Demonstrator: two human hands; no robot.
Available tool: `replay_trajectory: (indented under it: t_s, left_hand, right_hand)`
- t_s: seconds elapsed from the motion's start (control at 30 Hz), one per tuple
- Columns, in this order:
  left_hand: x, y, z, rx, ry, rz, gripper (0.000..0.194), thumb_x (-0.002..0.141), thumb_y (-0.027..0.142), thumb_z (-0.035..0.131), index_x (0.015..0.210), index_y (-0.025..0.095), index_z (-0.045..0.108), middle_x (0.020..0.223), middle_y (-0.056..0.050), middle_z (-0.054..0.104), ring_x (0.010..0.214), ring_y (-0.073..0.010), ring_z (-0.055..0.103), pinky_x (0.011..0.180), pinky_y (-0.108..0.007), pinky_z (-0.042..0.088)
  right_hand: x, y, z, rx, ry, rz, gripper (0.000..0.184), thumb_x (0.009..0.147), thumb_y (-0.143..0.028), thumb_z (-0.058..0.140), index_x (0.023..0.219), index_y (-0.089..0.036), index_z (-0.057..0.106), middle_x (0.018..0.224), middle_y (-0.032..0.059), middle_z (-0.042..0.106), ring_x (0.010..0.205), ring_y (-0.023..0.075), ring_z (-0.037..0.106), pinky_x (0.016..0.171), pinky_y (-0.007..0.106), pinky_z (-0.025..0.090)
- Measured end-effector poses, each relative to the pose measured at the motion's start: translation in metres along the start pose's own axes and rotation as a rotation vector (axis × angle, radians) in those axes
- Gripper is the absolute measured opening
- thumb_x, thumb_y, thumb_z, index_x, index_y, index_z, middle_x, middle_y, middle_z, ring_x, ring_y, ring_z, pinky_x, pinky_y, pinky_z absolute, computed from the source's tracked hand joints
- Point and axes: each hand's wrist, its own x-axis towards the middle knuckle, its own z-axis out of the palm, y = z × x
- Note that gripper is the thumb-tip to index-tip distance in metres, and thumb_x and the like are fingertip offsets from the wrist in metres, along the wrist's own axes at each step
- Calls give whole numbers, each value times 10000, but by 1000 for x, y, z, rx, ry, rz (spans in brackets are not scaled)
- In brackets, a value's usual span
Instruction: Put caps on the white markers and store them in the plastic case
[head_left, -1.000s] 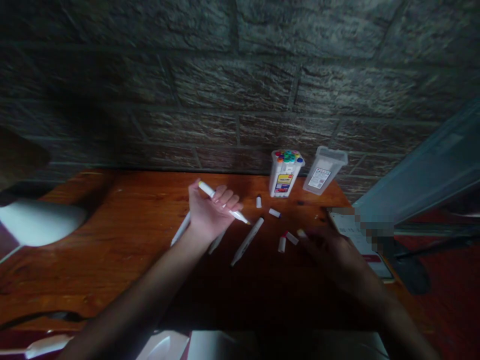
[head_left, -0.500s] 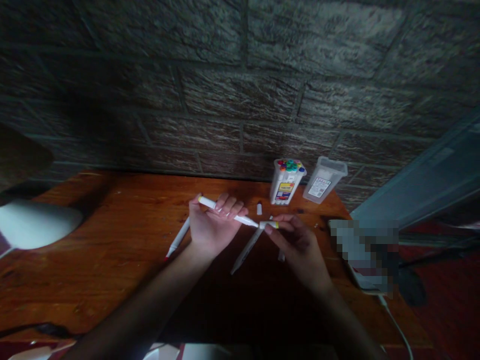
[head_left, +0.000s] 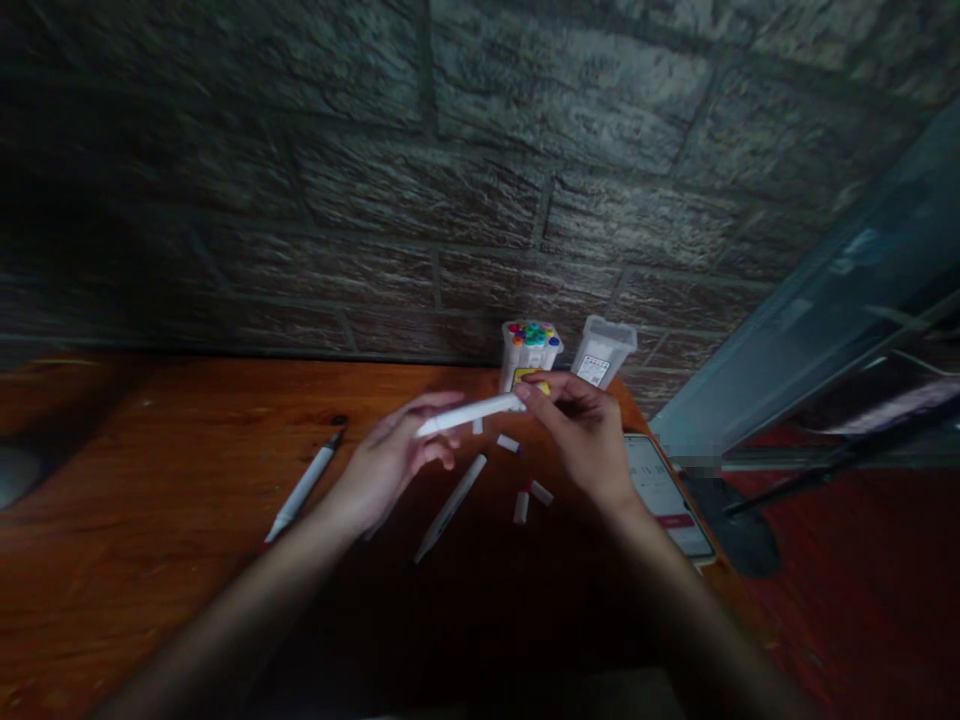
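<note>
A white marker [head_left: 472,411] is held in the air between my two hands, sloping up to the right. My right hand [head_left: 589,435] pinches its yellow-marked end. My left hand [head_left: 394,455] is around the other end, its fingers loosely curled above and below the barrel. Below lies an uncapped white marker [head_left: 450,508] on the wooden table [head_left: 187,450]. Another white marker [head_left: 303,490], with a dark tip and a red end, lies left of my left hand. Several loose caps, among them a white cap [head_left: 508,443] and a red-edged cap [head_left: 521,507], are scattered beneath my right hand.
A clear case of colourful markers [head_left: 532,345] stands by the brick wall [head_left: 360,220]. Beside it is a transparent container [head_left: 604,348] with a label. A phone [head_left: 671,495] lies at the table's right edge. The lamp base [head_left: 16,475] is at far left.
The yellow-marked cap was apart from the marker's tip and now sits at the marker's end in my right hand. My left hand has turned and its fingers have loosened. The view has shifted right.
</note>
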Motion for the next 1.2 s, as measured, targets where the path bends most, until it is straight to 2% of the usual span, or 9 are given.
replay_trajectory:
  t_s: [0.1, 0.2, 0.3, 0.43, 0.53, 0.63, 0.83, 1.07, 1.2]
  left_hand:
    - [-2, -8, -2, 191, -57, -21, 267, 861, 353, 576, 983, 150, 698, 609, 22, 529, 550, -116, 432, 521, -216, 363]
    - [-2, -13, -4, 152, -227, -94, 516, 924, 584, 405, 903, 140, 668, 585, 19, 468, 515, -116, 353, 505, -247, 290]
    - [-4, -10, -6, 3, -311, -200, 720, 853, 814, 286, 721, 162, 561, 565, 21, 421, 489, -108, 291, 484, -259, 233]
    - [-9, 1, -8, -229, -269, -243, 708, 702, 912, 444, 662, 205, 420, 524, 72, 316, 467, -84, 235, 468, -229, 194]
    - [-10, 5, -10, -280, -208, -249, 695, 630, 875, 597, 694, 199, 446, 504, 100, 280, 456, -65, 219, 466, -207, 187]
    - [-9, 2, -10, -298, -172, -248, 626, 653, 787, 661, 724, 191, 486, 493, 103, 293, 445, -61, 229, 451, -198, 196]
    - [-9, -9, -6, -248, -63, -196, 503, 753, 669, 548, 632, 185, 486, 448, 85, 288, 408, -63, 217, 412, -204, 172]
    - [-12, -15, -4, -161, -132, -172, 553, 756, 701, 483, 529, 211, 365, 423, 75, 271, 395, -65, 220, 412, -215, 174]
    - [-10, -18, -3, -179, -175, -111, 515, 769, 694, 481, 606, 213, 399, 436, 98, 247, 405, -68, 197, 419, -208, 193]
  right_hand:
    - [11, -11, 11, 15, -118, -32, 134, 761, -343, 792, 854, -256, 753, 796, -15, 738, 734, 148, 661, 739, 304, 536]
    - [13, -17, 27, 11, -247, -57, 133, 775, -339, 780, 875, -253, 763, 815, -11, 743, 754, 154, 682, 723, 298, 546]
    - [13, -16, 42, -5, -416, -44, 225, 790, -367, 772, 983, -253, 764, 775, -18, 724, 699, 142, 670, 665, 278, 531]
    - [12, -11, 56, -144, -671, -106, 175, 838, -399, 727, 893, -237, 767, 757, -18, 692, 690, 129, 619, 650, 260, 490]
    - [11, -7, 60, -219, -660, -201, 141, 840, -359, 736, 857, -222, 764, 759, -16, 644, 709, 119, 579, 652, 245, 456]
    - [11, -6, 60, -240, -657, -229, 127, 852, -339, 724, 901, -234, 777, 794, -8, 621, 753, 127, 579, 684, 258, 453]
    - [7, -9, 57, -319, -698, -212, 112, 876, -314, 691, 833, -252, 775, 817, -4, 624, 788, 134, 594, 709, 277, 454]
    - [1, -11, 53, -235, -712, -218, 92, 888, -262, 680, 844, -223, 752, 837, -2, 675, 800, 135, 617, 737, 285, 470]
    - [-2, -12, 53, -151, -604, -140, 137, 841, -268, 740, 970, -226, 751, 832, -14, 702, 729, 118, 617, 671, 254, 476]
